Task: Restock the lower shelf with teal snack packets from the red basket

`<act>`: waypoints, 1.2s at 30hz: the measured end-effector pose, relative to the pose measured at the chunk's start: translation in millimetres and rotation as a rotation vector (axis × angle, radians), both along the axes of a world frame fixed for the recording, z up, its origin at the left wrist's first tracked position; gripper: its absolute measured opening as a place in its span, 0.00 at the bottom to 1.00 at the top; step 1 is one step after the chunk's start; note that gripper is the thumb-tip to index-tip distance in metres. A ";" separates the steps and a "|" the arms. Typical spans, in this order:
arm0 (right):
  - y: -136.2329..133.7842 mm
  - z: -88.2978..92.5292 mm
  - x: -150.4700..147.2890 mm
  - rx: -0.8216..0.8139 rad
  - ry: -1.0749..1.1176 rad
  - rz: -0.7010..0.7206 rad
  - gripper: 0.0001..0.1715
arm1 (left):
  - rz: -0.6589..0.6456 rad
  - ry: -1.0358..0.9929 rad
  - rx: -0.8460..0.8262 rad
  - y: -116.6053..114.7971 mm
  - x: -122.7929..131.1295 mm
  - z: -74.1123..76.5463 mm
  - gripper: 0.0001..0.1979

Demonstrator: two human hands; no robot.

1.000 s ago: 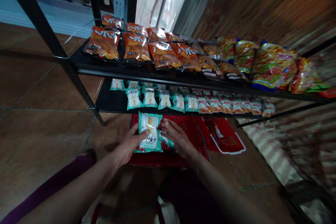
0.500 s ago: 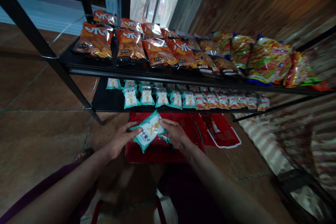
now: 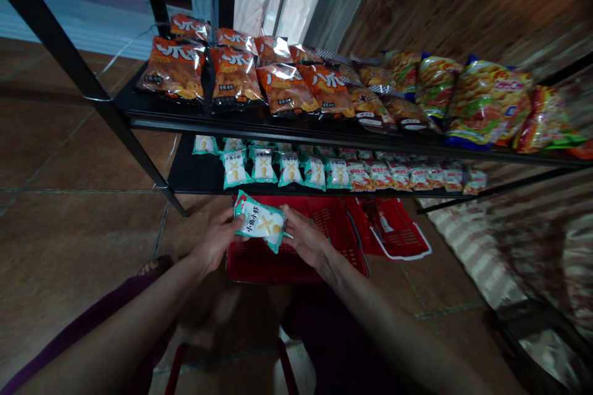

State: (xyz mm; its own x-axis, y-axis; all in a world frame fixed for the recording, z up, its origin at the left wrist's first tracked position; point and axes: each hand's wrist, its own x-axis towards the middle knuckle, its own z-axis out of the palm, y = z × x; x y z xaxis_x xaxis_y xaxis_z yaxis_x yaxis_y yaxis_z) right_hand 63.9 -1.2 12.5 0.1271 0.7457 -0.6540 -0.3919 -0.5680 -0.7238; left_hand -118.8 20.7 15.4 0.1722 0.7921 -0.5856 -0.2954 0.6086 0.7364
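A white and teal snack bag [image 3: 260, 220] is held up over the red basket [image 3: 345, 256], its printed side facing me. My left hand [image 3: 219, 242] grips the bag's left end, thumb on the front. At the right end, the fingers and thumb of my right hand [image 3: 306, 238] close on its edge. A teal corner hangs below the bag; whether it belongs to a second bag I cannot tell. Just beyond, matching teal bags [image 3: 290, 170] stand in rows on the lower shelf [image 3: 194, 178].
Orange chip bags [image 3: 235, 77] and yellow and blue bags [image 3: 486, 102] fill the upper shelf [image 3: 194, 120]. White and red packets [image 3: 382, 176] stand right of the teal ones. Another red basket [image 3: 405, 231] with a white handle sits at the right. A black shelf post [image 3: 134, 148] rises at left.
The snack bag has turned between my hands, so its lettering now sits at the left and reads upward. The hands stay in nearly the same place. The view has shifted slightly.
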 end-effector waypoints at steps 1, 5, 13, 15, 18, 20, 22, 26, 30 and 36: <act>1.5 0.7 2.4 0.000 0.004 0.016 0.16 | -0.035 0.012 0.018 0.4 -0.6 0.5 0.10; 3.5 -2.7 5.5 -0.039 0.059 -0.019 0.11 | 0.004 -0.025 0.052 4.2 -1.0 2.0 0.13; -2.0 -14.2 -7.1 -0.040 0.167 -0.255 0.03 | 0.141 -0.181 0.047 13.0 -2.1 -5.7 0.11; -3.8 -15.1 -10.8 -0.034 0.188 -0.246 0.03 | 0.116 -0.183 0.043 12.0 -1.7 -6.8 0.12; -5.9 -14.6 -15.2 -0.029 0.197 -0.217 0.07 | 0.126 -0.188 0.042 10.1 0.1 -6.2 0.13; -6.8 -13.6 -17.9 -0.032 0.201 -0.201 0.09 | 0.155 -0.146 0.050 9.2 1.6 -5.3 0.13; -8.1 -12.8 -20.8 -0.040 0.210 -0.192 0.12 | 0.190 -0.088 0.056 8.6 2.5 -4.8 0.12; -16.6 -11.9 -30.1 -0.099 0.286 -0.169 0.18 | 0.251 -0.032 0.027 8.8 2.0 -5.3 0.11; -30.5 -12.3 -42.0 -0.170 0.351 -0.081 0.22 | 0.281 -0.040 0.028 11.1 0.0 -6.9 0.10; -35.9 -15.5 -48.8 -0.180 0.315 -0.090 0.25 | 0.267 -0.020 0.048 13.1 -2.5 -8.6 0.13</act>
State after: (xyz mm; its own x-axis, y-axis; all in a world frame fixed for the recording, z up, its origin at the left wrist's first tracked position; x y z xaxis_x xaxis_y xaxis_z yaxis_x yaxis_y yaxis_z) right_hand 15.1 -37.1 -2.9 -0.0413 0.6101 -0.7912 -0.6337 -0.6283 -0.4514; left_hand -121.3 33.8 6.8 -0.0354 0.8375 -0.5452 -0.4559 0.4720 0.7546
